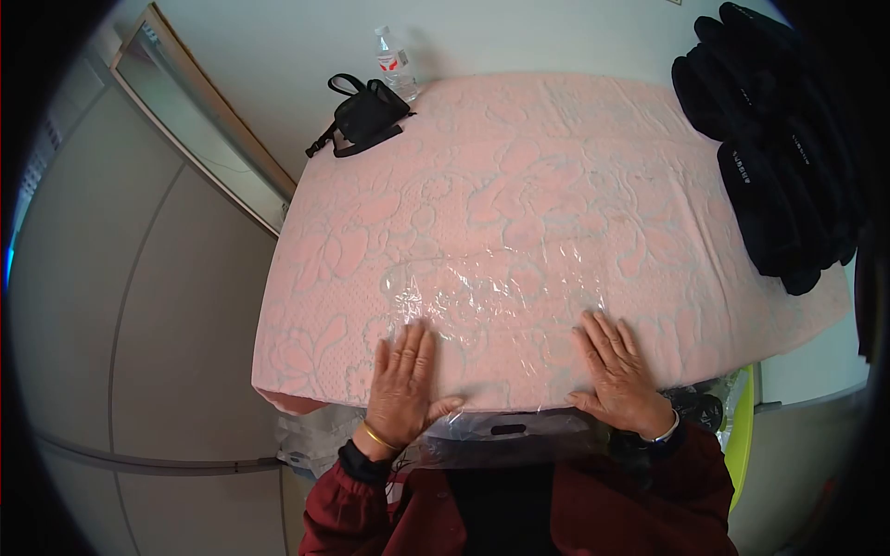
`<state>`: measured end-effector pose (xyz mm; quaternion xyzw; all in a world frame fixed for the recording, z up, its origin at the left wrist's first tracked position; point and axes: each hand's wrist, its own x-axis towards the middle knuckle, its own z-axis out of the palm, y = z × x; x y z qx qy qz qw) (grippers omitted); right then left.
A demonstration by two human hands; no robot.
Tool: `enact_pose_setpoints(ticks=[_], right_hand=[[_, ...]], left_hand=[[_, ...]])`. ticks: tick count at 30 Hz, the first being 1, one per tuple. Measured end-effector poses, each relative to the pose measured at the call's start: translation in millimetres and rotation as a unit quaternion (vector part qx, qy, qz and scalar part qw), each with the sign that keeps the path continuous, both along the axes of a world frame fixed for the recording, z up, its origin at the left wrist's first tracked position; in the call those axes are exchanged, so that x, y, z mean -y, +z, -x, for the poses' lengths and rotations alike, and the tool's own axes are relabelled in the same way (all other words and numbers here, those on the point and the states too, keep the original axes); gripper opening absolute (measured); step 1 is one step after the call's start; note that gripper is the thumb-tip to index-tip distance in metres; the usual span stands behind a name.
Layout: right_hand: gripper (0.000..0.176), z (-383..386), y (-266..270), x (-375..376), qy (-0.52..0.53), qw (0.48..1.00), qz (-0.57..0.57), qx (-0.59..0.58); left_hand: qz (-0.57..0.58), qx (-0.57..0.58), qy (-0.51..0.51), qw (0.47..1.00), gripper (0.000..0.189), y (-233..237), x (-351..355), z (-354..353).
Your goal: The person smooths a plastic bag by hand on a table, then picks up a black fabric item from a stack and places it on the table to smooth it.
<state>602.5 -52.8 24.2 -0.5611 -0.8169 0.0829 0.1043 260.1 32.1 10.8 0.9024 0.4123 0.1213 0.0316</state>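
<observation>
Left hand (403, 389), right hand (619, 375), fully open, flat on plastic bag (491, 296), seemingly empty

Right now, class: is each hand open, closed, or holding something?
Left hand: open, pressed flat on the plastic bag.
Right hand: open, pressed flat on the same bag.

Plain room, prob. home or small workrm: table w/ pink floral cloth (556, 167), bare white wall (519, 37), grey floor tiles (139, 324), framed panel (199, 139) leaning, bag (366, 116) & bottle (394, 60).
</observation>
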Motion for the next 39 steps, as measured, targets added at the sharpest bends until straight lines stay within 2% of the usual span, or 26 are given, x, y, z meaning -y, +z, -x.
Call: enact_pose_setpoints(ticks=[9, 13, 16, 17, 20, 24, 28, 30, 31, 34, 39], right_hand=[[0.093, -13.3, -4.8, 17.4, -0.065, 0.997, -0.018, 0.039], [0.089, -11.8, -6.0, 19.7, -0.088, 0.994, -0.048, 0.033], [0.080, -8.8, -5.3, 23.1, -0.093, 0.990, -0.084, -0.059], [0.080, -6.8, -6.0, 23.0, -0.091, 0.991, -0.085, -0.059], [0.073, -1.0, -8.9, 21.1, -0.053, 0.983, -0.065, -0.166], [0.070, -2.7, -12.9, 25.0, -0.065, 0.966, -0.086, -0.235], [0.066, -14.7, -15.4, 38.1, -0.097, 0.969, -0.108, -0.199], [0.065, -11.3, -18.0, 41.9, -0.095, 0.966, -0.115, -0.210], [0.063, -10.0, -18.6, 42.5, -0.092, 0.964, -0.120, -0.219], [0.060, -6.8, -13.4, 45.6, -0.089, 0.955, -0.140, -0.247], [0.053, -9.1, 3.2, 54.6, -0.103, 0.929, -0.193, -0.298]], left_hand=[[-0.012, -0.022, 0.072, 0.997, 0.096, -2.6, -8.9, 30.7], [-0.021, 0.074, 0.062, 0.995, 0.086, -6.2, 2.4, 45.1], [0.089, 0.246, 0.091, 0.961, 0.073, 1.2, 32.2, 54.9], [0.087, 0.246, 0.094, 0.961, 0.073, 2.2, 35.3, 53.1], [0.121, 0.323, 0.182, 0.921, 0.067, 2.3, 47.9, 37.6], [0.046, 0.299, 0.241, 0.922, 0.060, 1.2, 54.4, 38.0], [0.006, 0.341, 0.240, 0.909, 0.051, -34.7, 80.3, 47.0], [0.201, 0.535, 0.219, 0.791, 0.033, -54.4, 93.6, 38.1], [0.197, 0.536, 0.219, 0.791, 0.033, -53.8, 93.2, 38.7], [0.456, 0.533, 0.143, 0.698, 0.018, -44.1, 89.5, 39.4], [0.366, 0.561, 0.177, 0.721, 0.006, 17.7, 52.1, 61.5]])
